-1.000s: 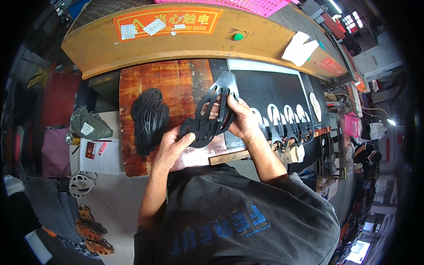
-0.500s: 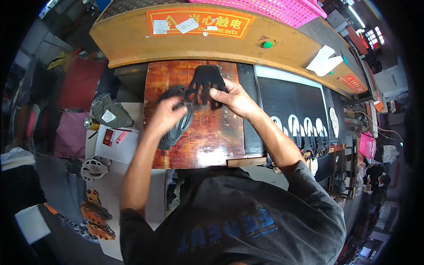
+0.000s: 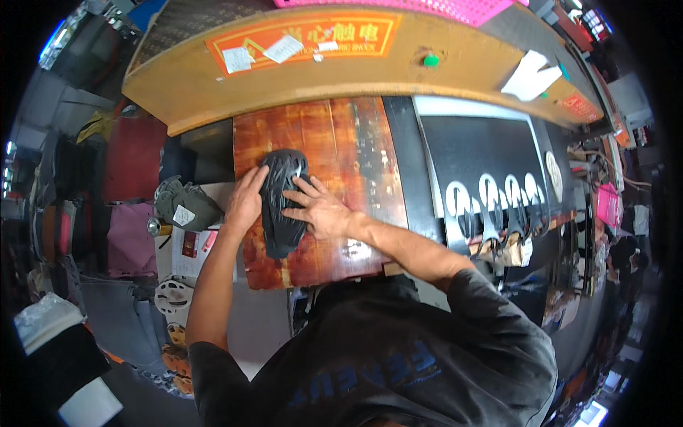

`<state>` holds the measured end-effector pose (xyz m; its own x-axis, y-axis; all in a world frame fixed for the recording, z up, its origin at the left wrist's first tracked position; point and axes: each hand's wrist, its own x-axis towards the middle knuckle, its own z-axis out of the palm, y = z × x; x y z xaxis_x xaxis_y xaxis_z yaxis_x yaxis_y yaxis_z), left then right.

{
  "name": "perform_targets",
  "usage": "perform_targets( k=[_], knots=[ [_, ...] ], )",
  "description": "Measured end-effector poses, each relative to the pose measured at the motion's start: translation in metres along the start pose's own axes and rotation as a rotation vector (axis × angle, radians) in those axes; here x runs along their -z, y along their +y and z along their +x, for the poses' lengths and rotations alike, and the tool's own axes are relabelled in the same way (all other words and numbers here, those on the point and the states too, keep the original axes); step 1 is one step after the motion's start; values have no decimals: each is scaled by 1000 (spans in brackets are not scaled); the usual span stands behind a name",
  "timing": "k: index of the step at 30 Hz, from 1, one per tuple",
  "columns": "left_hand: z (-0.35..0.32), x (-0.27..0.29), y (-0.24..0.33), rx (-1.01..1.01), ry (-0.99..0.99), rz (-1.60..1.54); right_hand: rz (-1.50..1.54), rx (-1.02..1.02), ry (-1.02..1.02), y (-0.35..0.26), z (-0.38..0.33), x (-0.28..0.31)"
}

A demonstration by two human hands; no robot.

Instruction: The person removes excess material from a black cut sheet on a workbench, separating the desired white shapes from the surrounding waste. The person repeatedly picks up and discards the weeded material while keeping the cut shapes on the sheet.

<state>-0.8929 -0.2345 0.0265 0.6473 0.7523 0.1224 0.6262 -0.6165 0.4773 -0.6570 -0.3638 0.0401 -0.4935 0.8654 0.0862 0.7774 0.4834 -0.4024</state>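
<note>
A stack of thin black cut-out pieces, which look like shoe uppers (image 3: 282, 238), lies lengthwise on the reddish-brown wooden board (image 3: 348, 156). My left hand (image 3: 247, 199) rests along the stack's left edge, fingers stretched out. From the right, my right hand (image 3: 324, 212) lies with spread fingers over the stack's right side, fingertips on the top piece. Neither hand lifts anything. How many pieces are in the stack cannot be made out, and part of it is hidden under the fingers.
A yellow machine beam (image 3: 284, 85) with a green button (image 3: 430, 61) spans the far side. Several black pieces with white ovals (image 3: 489, 196) lie at the right by a black panel (image 3: 484, 146). Dark green pieces (image 3: 188, 205) sit at the left near a white sheet (image 3: 183, 260).
The black piece that my right hand held up is down on the stack. My right hand has come lower and leftward, its grip released. My left hand has moved to the stack's left edge.
</note>
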Motion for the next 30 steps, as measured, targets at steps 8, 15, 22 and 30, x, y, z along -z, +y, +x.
perform_targets(
  k=[8,15,22,30],
  knots=[
    [29,-1,51,134,245,-88,264,-270,335,-7,-41,17],
    [41,-58,101,139,30,446,421,-370,365,-35,-130,-9],
    [41,-75,92,57,110,599,419,-287,515,-18,-164,-53],
    [48,-43,107,-68,121,738,685,-80,420,-14,-148,-47]
  ],
)
